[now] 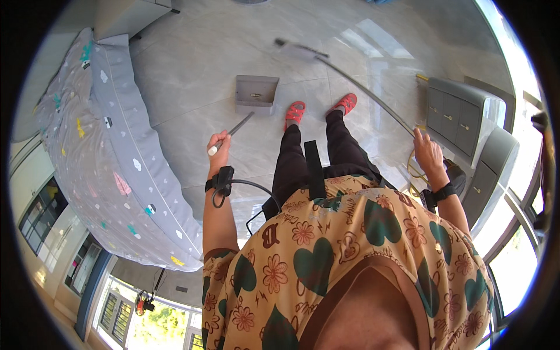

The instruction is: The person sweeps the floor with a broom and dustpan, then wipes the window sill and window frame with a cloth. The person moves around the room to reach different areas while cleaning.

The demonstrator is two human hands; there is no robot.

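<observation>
My left hand (219, 146) is closed around the upper end of a grey handle, whose lower end reaches a grey long-handled dustpan (256, 105) on the floor tiles. A little debris (255, 95) lies inside the pan. On the other side, my right hand (427, 151) grips the long pole of a broom (369, 94). The broom's head (302, 49), slightly blurred, is beyond my feet, to the right of and farther out than the dustpan. Whether its bristles touch the floor I cannot tell.
A bed or sofa under a grey patterned cover (122, 166) runs along the left. Grey drawer cabinets (453, 116) stand at the right, with a yellow-and-black object (455, 175) beside them. My red sandals (295, 112) are just right of the dustpan. A grey furniture piece (129, 19) is at the upper left.
</observation>
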